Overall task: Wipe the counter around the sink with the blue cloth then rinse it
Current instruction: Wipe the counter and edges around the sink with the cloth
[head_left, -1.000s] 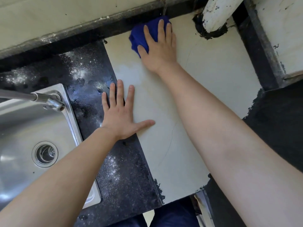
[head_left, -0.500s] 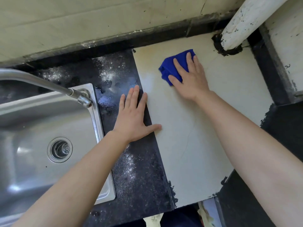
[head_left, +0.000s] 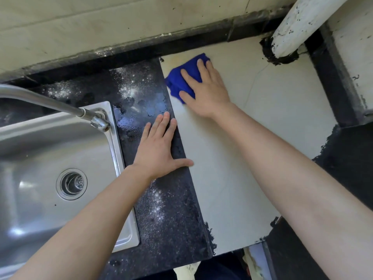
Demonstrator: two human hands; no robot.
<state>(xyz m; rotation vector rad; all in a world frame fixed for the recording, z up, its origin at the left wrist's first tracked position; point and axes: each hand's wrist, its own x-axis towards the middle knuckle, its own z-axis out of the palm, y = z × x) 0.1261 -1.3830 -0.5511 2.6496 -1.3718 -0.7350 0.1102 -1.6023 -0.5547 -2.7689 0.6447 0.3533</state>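
Pressing blue cloth (head_left: 180,80), right hand (head_left: 209,92) flat

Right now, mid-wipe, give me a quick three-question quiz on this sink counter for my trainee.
1. True or false: the left hand holds the blue cloth.
2. How does the right hand meet the blue cloth? A) fingers flat on top, pressing it down B) pinching one corner and lifting it C) not touching it
3. Fill in: the left hand's palm and fingers lie flat on the ____ speckled counter strip beside the sink.

Key: 1 false, the right hand has the cloth. 2 A. 3 black.
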